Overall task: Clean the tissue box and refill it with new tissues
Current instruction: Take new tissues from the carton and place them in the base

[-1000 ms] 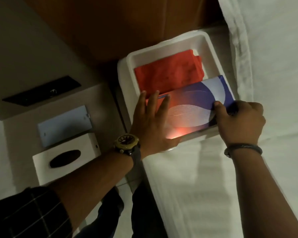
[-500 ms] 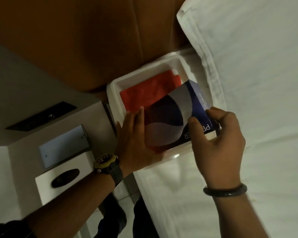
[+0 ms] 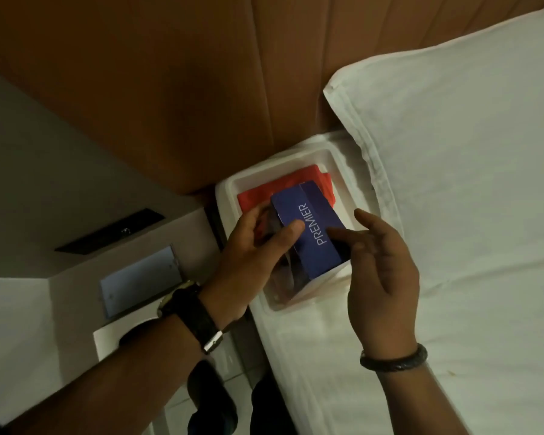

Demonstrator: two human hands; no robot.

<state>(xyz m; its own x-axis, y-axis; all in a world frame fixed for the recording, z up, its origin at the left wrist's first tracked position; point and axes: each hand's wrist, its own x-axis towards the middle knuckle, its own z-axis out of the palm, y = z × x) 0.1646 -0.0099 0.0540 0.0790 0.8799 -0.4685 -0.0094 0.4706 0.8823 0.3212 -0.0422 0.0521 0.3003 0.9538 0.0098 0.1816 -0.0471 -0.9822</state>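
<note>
The left hand [image 3: 248,246] grips the blue tissue pack [image 3: 308,229] marked PREMIER, thumb pressed on its face, tilted above the white tray [image 3: 228,196] on the bed [image 3: 453,246]; the right hand [image 3: 380,262] is spread, fingertips touching the pack's edge; a red cloth [image 3: 255,196] lies in the tray beneath; a pillow [image 3: 468,120] crowds the tray's far side; the white tissue box [image 3: 107,340] sits on the bedside table, mostly hidden by the left forearm
</note>
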